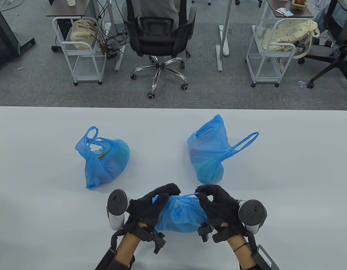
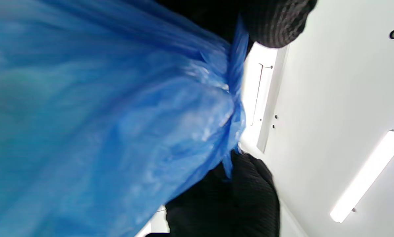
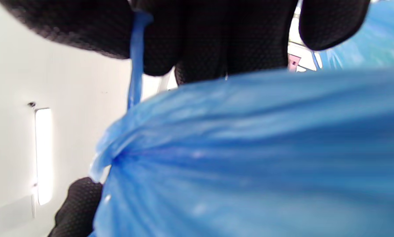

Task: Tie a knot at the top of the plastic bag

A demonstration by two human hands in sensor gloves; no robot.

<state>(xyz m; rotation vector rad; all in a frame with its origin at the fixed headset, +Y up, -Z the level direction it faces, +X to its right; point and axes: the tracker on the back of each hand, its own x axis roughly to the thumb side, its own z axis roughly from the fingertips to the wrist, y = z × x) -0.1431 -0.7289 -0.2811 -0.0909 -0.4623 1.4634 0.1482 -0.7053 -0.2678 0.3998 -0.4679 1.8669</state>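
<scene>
At the near edge of the tabletop (image 1: pixel 49 197), the blue bag (image 1: pixel 181 215) sits between both hands. The left hand (image 1: pixel 150 206) grips its top; the right hand (image 1: pixel 218 205) pinches a handle strand (image 1: pixel 190 195) stretched sideways between them. Farther back lie two more bags (image 1: pixel 105 157), well apart.

Three translucent blue plastic bags: one (image 1: pixel 181 215) at 6 o'clock between black gloves, the left hand (image 1: pixel 150 205) and the right hand (image 1: pixel 218 204); one (image 1: pixel 104 159) at 9 o'clock showing a yellow-green streak; one (image 1: pixel 208 152) at 2 o'clock. The table (image 1: pixel 35 168) is pale grey-white.
</scene>
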